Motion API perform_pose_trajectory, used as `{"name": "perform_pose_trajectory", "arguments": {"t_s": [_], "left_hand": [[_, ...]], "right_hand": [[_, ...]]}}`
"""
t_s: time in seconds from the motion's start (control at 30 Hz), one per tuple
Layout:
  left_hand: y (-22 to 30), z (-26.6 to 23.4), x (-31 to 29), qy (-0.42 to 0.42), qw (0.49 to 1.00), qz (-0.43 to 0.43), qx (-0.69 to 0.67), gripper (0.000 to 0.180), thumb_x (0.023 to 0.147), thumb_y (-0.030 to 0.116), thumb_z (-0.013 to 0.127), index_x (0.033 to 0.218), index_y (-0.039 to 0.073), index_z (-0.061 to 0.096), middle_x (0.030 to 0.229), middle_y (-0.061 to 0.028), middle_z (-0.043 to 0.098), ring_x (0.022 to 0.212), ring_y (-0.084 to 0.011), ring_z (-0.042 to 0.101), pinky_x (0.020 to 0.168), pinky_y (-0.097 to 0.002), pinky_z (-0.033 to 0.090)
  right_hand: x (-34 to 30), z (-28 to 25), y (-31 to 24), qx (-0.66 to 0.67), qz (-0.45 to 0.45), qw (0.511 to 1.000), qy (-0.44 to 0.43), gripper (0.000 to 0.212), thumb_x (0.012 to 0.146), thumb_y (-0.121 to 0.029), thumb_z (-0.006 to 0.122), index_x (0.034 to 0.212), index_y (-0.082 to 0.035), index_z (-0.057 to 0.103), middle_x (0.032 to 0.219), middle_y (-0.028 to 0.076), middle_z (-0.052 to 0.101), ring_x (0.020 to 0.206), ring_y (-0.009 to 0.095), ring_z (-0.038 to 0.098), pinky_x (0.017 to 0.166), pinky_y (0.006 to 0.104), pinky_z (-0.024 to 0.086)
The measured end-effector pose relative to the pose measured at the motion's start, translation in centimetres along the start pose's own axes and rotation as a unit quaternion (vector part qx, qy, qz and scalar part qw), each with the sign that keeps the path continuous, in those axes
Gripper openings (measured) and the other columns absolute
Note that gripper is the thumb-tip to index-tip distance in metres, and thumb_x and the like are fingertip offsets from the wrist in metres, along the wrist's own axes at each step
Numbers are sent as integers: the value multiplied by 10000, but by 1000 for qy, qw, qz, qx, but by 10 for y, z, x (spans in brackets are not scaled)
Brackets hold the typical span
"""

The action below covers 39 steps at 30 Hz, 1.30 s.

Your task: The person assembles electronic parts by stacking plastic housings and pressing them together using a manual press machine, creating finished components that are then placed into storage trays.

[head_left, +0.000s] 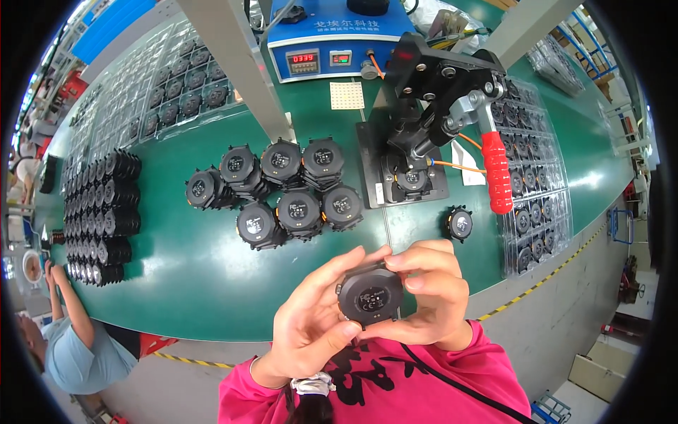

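Observation:
Between both hands, close in front of me, is a round black watch case point(370, 297), its back turned up to me. My left hand point(311, 311) grips its left edge, with the thumb at the lower rim. My right hand point(432, 293) closes on the right side, fingers along the top edge. Just beyond my right hand a single watch case point(459, 224) lies on the green table. Stacks of similar watch cases point(298, 212) stand farther off, left of the middle. Another watch case point(412, 181) sits in the black clamp press point(367, 166), beneath its head.
The press has a red lever handle point(498, 173). Behind it stands a blue test box point(339, 42) with lit displays. Clear trays point(558, 205) of cases lie at right, more trays point(169, 106) at far left. Dense rows of stacked cases point(106, 212) stand left. A grey post point(236, 63) rises mid-table. A co-worker point(85, 346) sits at left.

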<state>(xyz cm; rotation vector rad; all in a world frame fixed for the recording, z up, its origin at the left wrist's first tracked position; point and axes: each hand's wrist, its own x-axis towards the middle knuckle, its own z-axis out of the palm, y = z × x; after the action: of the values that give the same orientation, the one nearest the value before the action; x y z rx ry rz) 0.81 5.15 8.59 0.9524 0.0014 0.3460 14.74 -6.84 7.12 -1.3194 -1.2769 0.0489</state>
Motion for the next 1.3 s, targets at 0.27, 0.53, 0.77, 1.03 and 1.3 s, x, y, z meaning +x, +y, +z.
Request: {"name": "perform_pose_trajectory", "arguments": {"t_s": [0.27, 0.53, 0.77, 1.03, 1.3], "left_hand": [[-22, -3, 12, 30, 998, -44, -37, 714, 823, -178, 484, 1462, 8, 227, 1481, -249, 309, 1347, -378, 393, 1099, -460, 346], [-28, 4, 20, 27, 996, -85, -8, 768, 792, -225, 523, 1459, 36, 247, 1483, -223, 312, 1337, -361, 410, 1065, -448, 409], [-26, 6, 22, 43, 996, -78, 4, 753, 796, -215, 537, 1452, 24, 255, 1480, -223, 322, 1333, -354, 417, 1064, -439, 415], [-17, 9, 25, 68, 995, -69, 25, 808, 721, -219, 596, 1431, 4, 283, 1431, -280, 376, 1264, -415, 475, 1038, -449, 456], [-20, 3, 21, 42, 996, -76, 15, 731, 809, -197, 546, 1448, 19, 266, 1472, -221, 337, 1321, -339, 437, 1046, -420, 433]], "right_hand": [[8, -59, 68, -81, -92, 977, 172, 836, 848, -473, 642, 1461, -88, 223, 1451, 198, 306, 1276, 360, 401, 1021, 465, 370], [67, -75, 104, -204, -280, 936, 66, 465, 944, -307, 520, 1311, -56, 385, 1244, 238, 498, 1152, 443, 538, 964, 540, 452], [94, -76, 84, -213, -333, 919, 1, 433, 996, -469, 403, 1135, -60, 435, 909, 195, 630, 871, 342, 657, 744, 401, 560], [152, -77, 43, -19, 47, 995, 92, 446, 973, -164, 408, 1319, 114, 451, 1021, 163, 667, 998, 169, 577, 939, 304, 399], [144, -83, 29, -35, 99, 994, 18, 481, 1005, -198, 394, 1351, 135, 396, 1024, 124, 670, 942, 115, 592, 870, 245, 436]]}}
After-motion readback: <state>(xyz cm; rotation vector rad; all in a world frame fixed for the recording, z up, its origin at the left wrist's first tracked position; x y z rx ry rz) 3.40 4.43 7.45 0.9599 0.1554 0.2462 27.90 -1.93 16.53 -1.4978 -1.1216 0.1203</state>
